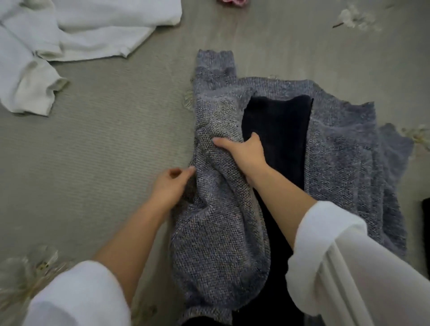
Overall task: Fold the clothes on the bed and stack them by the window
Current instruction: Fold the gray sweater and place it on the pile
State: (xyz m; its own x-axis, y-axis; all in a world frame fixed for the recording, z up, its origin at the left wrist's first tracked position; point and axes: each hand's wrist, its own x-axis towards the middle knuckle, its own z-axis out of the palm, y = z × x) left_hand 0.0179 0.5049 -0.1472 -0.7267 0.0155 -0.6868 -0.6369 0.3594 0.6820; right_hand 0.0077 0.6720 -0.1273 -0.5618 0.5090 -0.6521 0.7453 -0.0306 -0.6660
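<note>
A grey-blue knit cardigan lies spread on the bed, its front open over a black garment in the middle. My right hand grips the cardigan's left front panel, thumb on the knit and fingers curled under its inner edge. My left hand pinches the outer left edge of the same panel, just below. The cardigan's cuffed sleeve points away from me at the top. Both my forearms come out of rolled white sleeves.
The bed has a beige ribbed cover with pale flower prints. A white garment lies crumpled at the top left. A bit of pink fabric shows at the top edge. A dark object sits at the right edge.
</note>
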